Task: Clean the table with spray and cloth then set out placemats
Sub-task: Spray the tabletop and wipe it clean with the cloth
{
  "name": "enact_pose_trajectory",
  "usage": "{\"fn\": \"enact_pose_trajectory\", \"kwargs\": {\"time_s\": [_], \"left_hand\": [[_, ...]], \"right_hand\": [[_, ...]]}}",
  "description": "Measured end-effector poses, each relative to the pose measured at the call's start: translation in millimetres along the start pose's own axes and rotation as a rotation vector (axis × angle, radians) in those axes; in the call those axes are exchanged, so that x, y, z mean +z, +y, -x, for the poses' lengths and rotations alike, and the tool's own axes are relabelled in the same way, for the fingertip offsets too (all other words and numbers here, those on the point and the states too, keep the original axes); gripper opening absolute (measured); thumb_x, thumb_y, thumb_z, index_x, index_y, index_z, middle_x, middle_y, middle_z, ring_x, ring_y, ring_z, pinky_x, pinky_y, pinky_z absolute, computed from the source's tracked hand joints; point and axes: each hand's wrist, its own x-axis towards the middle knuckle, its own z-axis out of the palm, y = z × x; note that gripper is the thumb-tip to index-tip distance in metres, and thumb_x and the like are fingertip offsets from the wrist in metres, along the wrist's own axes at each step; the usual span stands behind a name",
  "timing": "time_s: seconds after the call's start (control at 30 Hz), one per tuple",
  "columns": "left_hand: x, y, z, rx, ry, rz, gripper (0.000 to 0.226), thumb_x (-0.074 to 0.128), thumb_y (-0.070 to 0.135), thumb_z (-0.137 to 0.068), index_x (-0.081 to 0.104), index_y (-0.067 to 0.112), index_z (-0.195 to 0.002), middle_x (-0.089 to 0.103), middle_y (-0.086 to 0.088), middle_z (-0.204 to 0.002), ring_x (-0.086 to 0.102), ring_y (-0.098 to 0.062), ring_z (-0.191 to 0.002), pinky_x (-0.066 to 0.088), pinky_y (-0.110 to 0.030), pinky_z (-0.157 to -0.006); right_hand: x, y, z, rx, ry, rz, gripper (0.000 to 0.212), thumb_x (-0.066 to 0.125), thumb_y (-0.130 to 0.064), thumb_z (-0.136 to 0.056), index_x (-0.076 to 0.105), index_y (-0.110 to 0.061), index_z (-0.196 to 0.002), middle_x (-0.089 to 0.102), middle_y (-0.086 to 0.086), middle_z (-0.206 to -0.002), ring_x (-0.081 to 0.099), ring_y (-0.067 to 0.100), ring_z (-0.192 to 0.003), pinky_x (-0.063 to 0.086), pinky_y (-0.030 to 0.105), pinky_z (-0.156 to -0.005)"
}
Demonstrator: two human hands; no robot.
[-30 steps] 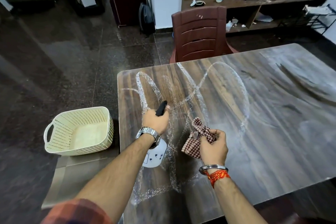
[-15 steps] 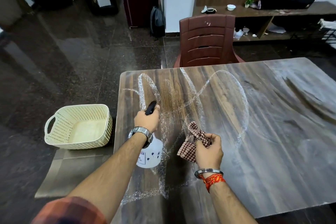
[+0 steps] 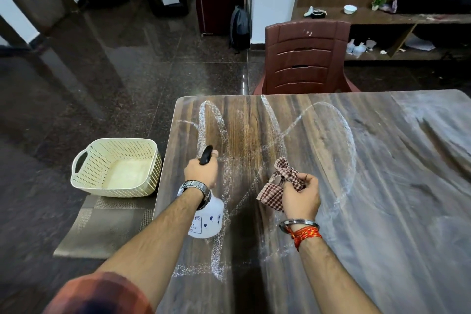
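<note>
**Bottle drifts left; wiping still ahead**

Our left hand (image 3: 201, 173), gripping the spray bottle (image 3: 207, 219), has drifted toward the left edge of the table (image 3: 382, 211). Our right hand (image 3: 300, 196) clutches the cloth (image 3: 277, 183) above unwiped spray trails (image 3: 349, 140). What look like placemats (image 3: 102, 229) wait under the basket (image 3: 114, 168).

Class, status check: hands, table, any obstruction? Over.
Left hand grips bottle. Right hand holds cloth. Table streaked with spray. Basket on mat, off table.

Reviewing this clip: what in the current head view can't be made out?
- Spray bottle label: head view, the left hand's wrist covers part, and the print is too small.
- Placemats: their count; the basket sits on them.
- Table: right and near edges cut off by the frame.
- Cloth: full extent, bunched in the right hand.
</note>
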Motion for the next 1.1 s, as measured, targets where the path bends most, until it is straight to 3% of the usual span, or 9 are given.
{"fn": "enact_pose_trajectory", "kwargs": {"time_s": [0.1, 0.23, 0.37, 0.47, 0.6, 0.73, 0.87, 1.03, 1.1], "left_hand": [[3.6, -2.0, 5.8, 0.056, -0.009, -0.077, 0.055, 0.060, 0.065, -0.078, 0.070, 0.011, -0.074, 0.074, -0.013, -0.074, 0.072, -0.033, -0.065, 0.063, -0.043, -0.066], [0.9, 2.8, 4.4, 0.069, -0.078, -0.093, 0.061, 0.058, 0.071, -0.071, 0.073, 0.013, -0.081, 0.077, -0.009, -0.077, 0.073, -0.033, -0.069, 0.064, -0.041, -0.070], [-5.2, 0.7, 0.8, 0.084, -0.123, -0.097, 0.055, 0.062, 0.059, -0.086, 0.074, 0.005, -0.085, 0.077, -0.012, -0.078, 0.064, -0.024, -0.049, 0.056, -0.030, -0.051], [-8.4, -3.2, -0.8, 0.104, -0.042, -0.109, 0.055, 0.062, 0.059, -0.086, 0.070, 0.006, -0.076, 0.073, -0.014, -0.073, 0.069, -0.031, -0.061, 0.060, -0.036, -0.060], [-13.4, -2.5, -2.2, 0.129, -0.043, -0.098, 0.054, 0.063, 0.061, -0.082, 0.070, 0.008, -0.073, 0.074, -0.011, -0.074, 0.067, -0.030, -0.060, 0.060, -0.036, -0.061], [-13.3, 0.5, 4.4, 0.102, -0.182, -0.040, 0.052, 0.066, 0.055, -0.087, 0.073, 0.003, -0.086, 0.074, -0.005, -0.069, 0.056, -0.018, -0.040, 0.053, -0.029, -0.050], [1.2, 10.8, 24.1, 0.230, -0.183, -0.112, 0.045, 0.066, 0.046, -0.092, 0.054, 0.013, -0.064, 0.057, -0.007, -0.060, 0.052, -0.024, -0.052, 0.045, -0.032, -0.055], [15.3, 19.8, 29.6, 0.167, -0.370, -0.025, 0.043, 0.064, 0.046, -0.095, 0.070, 0.007, -0.080, 0.076, -0.013, -0.077, 0.051, -0.013, -0.036, 0.048, -0.026, -0.043], [19.4, 16.7, 30.4, 0.184, -0.360, -0.034, 0.045, 0.062, 0.049, -0.094, 0.069, 0.008, -0.077, 0.071, -0.012, -0.068, 0.050, -0.015, -0.037, 0.043, -0.023, -0.042]], "right_hand": [[5.1, 2.2, -9.0, -0.038, 0.014, 0.040, 0.025, 0.065, -0.010, -0.076, 0.054, -0.023, -0.094, 0.061, 0.001, -0.080, 0.058, 0.026, -0.069, 0.052, 0.041, -0.067], [10.7, -2.9, -22.8, -0.176, -0.023, 0.099, 0.027, 0.058, -0.006, -0.077, 0.053, -0.025, -0.095, 0.065, 0.004, -0.089, 0.061, 0.026, -0.078, 0.048, 0.032, -0.067], [11.8, -4.0, -33.8, -0.357, -0.070, 0.185, 0.030, 0.058, 0.000, -0.078, 0.056, -0.017, -0.102, 0.063, 0.004, -0.102, 0.056, 0.019, -0.090, 0.040, 0.023, -0.078], [11.6, -0.8, -37.5, -0.448, -0.090, 0.249, 0.032, 0.057, 0.004, -0.078, 0.058, -0.012, -0.107, 0.062, 0.008, -0.106, 0.056, 0.022, -0.097, 0.039, 0.024, -0.084], [10.3, 5.1, -36.1, -0.445, -0.093, 0.272, 0.034, 0.055, 0.006, -0.079, 0.058, -0.011, -0.108, 0.062, 0.008, -0.108, 0.055, 0.020, -0.099, 0.039, 0.024, -0.087], [10.8, 16.0, -30.0, -0.388, -0.093, 0.265, 0.032, 0.055, 0.005, -0.079, 0.057, -0.012, -0.106, 0.062, 0.009, -0.105, 0.056, 0.021, -0.095, 0.040, 0.024, -0.082], [6.5, 28.0, -25.8, -0.306, -0.050, 0.256, 0.030, 0.054, 0.003, -0.080, 0.056, -0.015, -0.103, 0.062, 0.007, -0.104, 0.057, 0.023, -0.093, 0.047, 0.029, -0.080], [-2.1, 30.3, -22.6, -0.288, -0.015, 0.266, 0.028, 0.055, 0.001, -0.081, 0.055, -0.015, -0.104, 0.059, 0.003, -0.101, 0.055, 0.020, -0.092, 0.042, 0.025, -0.079], [-3.4, 30.6, -21.1, -0.295, -0.010, 0.264, 0.027, 0.055, 0.001, -0.081, 0.056, -0.014, -0.104, 0.057, 0.001, -0.099, 0.055, 0.020, -0.092, 0.042, 0.025, -0.078]]}}
